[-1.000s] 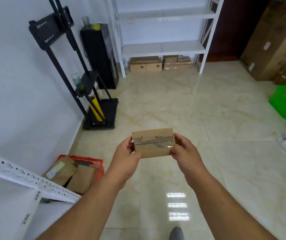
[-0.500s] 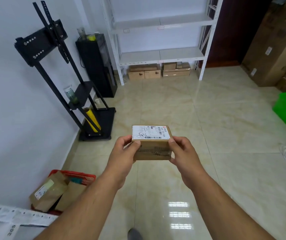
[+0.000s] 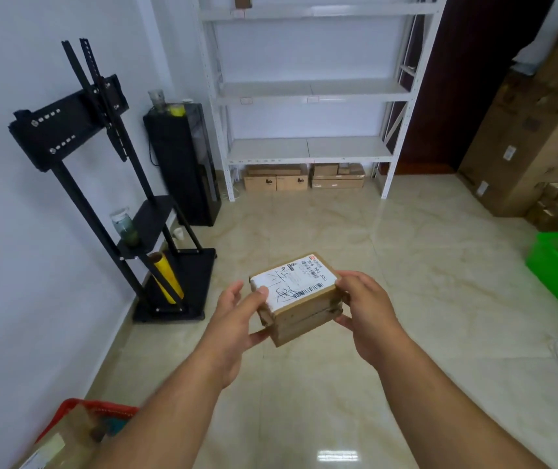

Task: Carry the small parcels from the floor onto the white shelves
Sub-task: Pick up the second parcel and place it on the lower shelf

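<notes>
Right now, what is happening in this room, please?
A person holds a small parcel between the left hand and the right hand, label side up, above the tiled floor. The white shelves stand ahead by the far wall, with their lower two boards bare and more boxes underneath. The parcel is not yet on a shelf.

Glossy beige tiled floor [image 3: 423,282] reflects ceiling light. White walls [image 3: 17,231]; a black TV stand [image 3: 108,184] stands left, a dark wooden door [image 3: 467,82] far right.
</notes>
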A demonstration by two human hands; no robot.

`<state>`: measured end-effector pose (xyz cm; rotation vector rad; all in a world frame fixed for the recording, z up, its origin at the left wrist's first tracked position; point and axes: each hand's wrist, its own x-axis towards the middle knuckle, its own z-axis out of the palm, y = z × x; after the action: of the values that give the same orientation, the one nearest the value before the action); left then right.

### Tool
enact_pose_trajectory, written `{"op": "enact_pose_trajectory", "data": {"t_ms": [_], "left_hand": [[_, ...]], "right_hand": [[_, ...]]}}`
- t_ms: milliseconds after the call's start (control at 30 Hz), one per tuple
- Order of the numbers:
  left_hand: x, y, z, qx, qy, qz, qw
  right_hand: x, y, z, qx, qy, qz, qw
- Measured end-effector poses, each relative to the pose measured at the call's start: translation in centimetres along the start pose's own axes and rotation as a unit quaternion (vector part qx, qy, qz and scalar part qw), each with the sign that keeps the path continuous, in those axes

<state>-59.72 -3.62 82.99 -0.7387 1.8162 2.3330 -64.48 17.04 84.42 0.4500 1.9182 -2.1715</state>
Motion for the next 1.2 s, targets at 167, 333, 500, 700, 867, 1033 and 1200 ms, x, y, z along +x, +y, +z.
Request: {"op": "enact_pose_trajectory", "data": {"t_ms": [167,333,500,700,867,1033,1200], "left_hand": [[3.6,3.7,0.1,-0.027,-0.037,-0.008,0.999],[8.3,5.7,3.1,-0.053,0.022,0.061,0.996],[14.2,8.1,6.6,0.004,0.006,0.08,0.997],[23.0,11.5,11.0,0.108,0.029,0.093,0.989],[29.1,14.1,13.7,0.106,0.021,0.11,0.988],[35.0,15.9,14.4,0.112,0.01,0.118,0.987],[42.2,18.0,13.3,0.116,-0.006,0.123,0.986]], "right_hand": [[4.5,-2.7,3.1,-0.016,-0.017,-0.024,0.999],[8.8,-2.8,6.4,-0.049,0.038,-0.058,0.996],[14.6,-3.8,7.6,-0.038,-0.027,-0.092,0.995],[24.5,-8.8,6.3,-0.062,-0.073,-0.104,0.99],[31.5,-11.9,6.5,-0.072,-0.068,-0.098,0.99],[37.2,-13.9,8.0,-0.063,-0.071,-0.1,0.991],[43.1,-15.2,11.3,-0.077,-0.071,-0.102,0.989]]}}
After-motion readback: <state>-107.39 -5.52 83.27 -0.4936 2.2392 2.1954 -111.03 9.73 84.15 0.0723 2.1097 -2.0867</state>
